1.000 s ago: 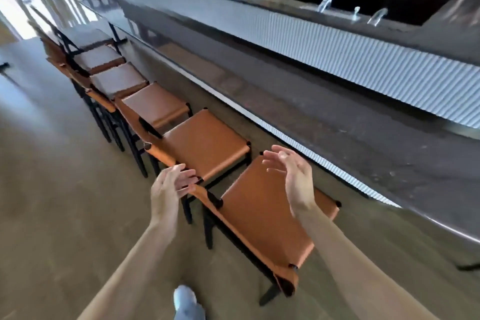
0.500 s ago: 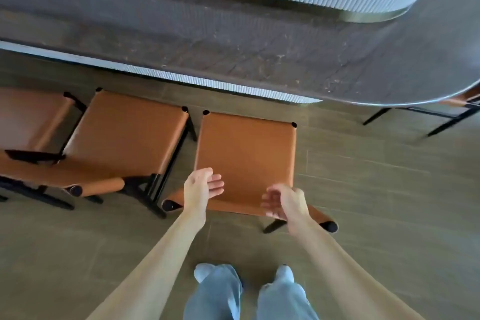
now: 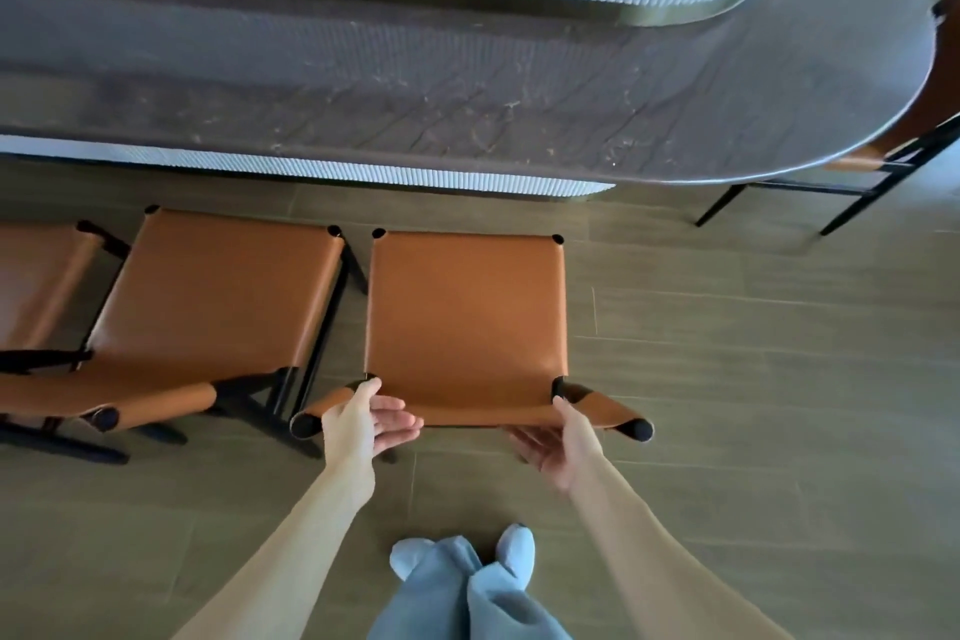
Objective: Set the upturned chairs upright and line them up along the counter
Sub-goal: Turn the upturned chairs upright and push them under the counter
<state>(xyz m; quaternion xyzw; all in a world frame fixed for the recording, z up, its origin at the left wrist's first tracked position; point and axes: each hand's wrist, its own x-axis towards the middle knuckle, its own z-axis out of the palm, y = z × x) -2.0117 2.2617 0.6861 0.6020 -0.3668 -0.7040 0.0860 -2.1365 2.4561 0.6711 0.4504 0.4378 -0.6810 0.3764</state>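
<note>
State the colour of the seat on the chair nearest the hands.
Tan-orange leather seat, clearest in the head view.

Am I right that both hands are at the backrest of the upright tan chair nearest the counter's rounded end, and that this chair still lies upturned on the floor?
Not quite. The head view shows the left hand and right hand at the backrest of the tan chair, but it stands upright, seat facing up, beside the next chair, before the counter.

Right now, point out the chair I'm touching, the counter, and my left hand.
chair [image 3: 465, 322], head view, middle of its tan seat.
counter [image 3: 467, 88], head view, bare dark top.
left hand [image 3: 358, 424], head view, back of the hand.
</note>
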